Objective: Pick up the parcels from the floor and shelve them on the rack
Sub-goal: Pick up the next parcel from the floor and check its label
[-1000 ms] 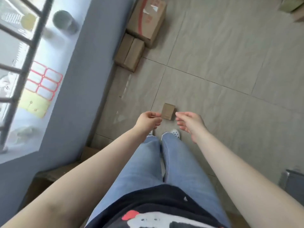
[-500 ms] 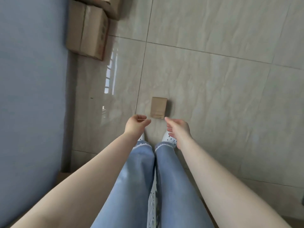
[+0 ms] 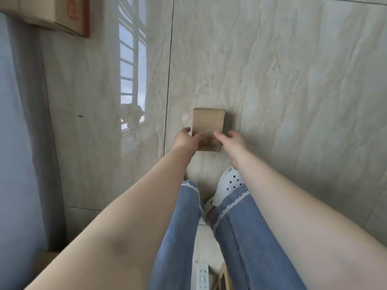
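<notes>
A small brown cardboard parcel (image 3: 208, 122) lies flat on the pale tiled floor just ahead of my feet. My left hand (image 3: 187, 139) is at the parcel's near left corner, thumb over its top and fingers beside its left edge. My right hand (image 3: 232, 140) is at the near right corner, with its thumb over the top and its fingers spread a little off the right edge. Both hands hide the parcel's near end. The parcel rests on the floor. No rack is in view.
A larger cardboard box (image 3: 52, 16) stands against the blue-grey wall (image 3: 18, 143) at the top left. My white clogs (image 3: 230, 183) are just behind the parcel. A white power strip (image 3: 200, 276) and a wooden-edged object (image 3: 224, 278) lie by my legs.
I have bent lower and the floor has come much closer. Both hands have moved forward from short of the parcel to its near corners, thumbs now over its top.
</notes>
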### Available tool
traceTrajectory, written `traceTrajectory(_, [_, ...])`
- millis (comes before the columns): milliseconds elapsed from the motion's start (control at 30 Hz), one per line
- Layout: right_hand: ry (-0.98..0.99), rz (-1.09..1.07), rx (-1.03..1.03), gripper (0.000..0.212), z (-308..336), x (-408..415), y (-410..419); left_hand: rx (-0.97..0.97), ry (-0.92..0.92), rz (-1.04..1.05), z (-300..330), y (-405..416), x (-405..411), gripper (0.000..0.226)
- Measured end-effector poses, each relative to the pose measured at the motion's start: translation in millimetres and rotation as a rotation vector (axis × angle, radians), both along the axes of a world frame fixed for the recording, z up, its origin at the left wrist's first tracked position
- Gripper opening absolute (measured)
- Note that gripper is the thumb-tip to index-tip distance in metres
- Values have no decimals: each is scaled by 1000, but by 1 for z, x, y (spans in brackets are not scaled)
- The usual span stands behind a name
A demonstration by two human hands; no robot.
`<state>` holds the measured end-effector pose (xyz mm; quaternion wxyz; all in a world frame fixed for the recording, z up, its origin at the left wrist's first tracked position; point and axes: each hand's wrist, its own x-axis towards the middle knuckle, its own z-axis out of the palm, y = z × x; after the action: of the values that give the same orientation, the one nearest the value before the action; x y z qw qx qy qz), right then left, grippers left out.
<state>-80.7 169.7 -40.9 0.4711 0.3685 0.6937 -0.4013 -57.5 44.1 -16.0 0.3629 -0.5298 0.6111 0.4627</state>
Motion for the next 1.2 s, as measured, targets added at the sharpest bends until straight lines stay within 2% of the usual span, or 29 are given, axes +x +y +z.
traceTrajectory(100, [41,-2,-25,38,-5,3,-6,-3,1,14,-1,5,-2,60])
traceTrajectory(167, [93,-47,0,24,11,5,-9,-15,25,26,17,5,-1,57])
traceTrajectory(300, [148,-132,-3,36,85,6,-11,-15,114,25,85,-3,2,46])
traceTrajectory(400, [204,-139,-35,30,167,2,-16,18,179,102,157,-15,-1,47])
traceTrajectory(500, [265,-147,-81,24,256,-5,-25,130,221,262,238,-30,-5,59])
traceTrajectory(567, [278,-170,-154,32,317,-15,-30,147,263,284,296,-42,-11,70])
traceTrajectory(700, [267,-206,-307,45,433,-34,-49,170,369,301,410,-66,-28,72])
traceTrajectory(867, [379,-183,-345,48,565,-46,-78,132,523,262,530,-91,-39,78])
traceTrajectory(967, [423,-168,-352,49,625,-46,-89,92,606,220,585,-100,-37,73])
traceTrajectory(1033, [437,-131,-356,48,655,-44,-91,69,684,176,613,-104,-31,82])
traceTrajectory(1133, [441,-32,-345,48,688,-41,-88,-16,889,9,646,-110,-20,105])
traceTrajectory(1200, [426,33,-346,48,704,-38,-84,-3,994,-129,662,-116,-13,106])
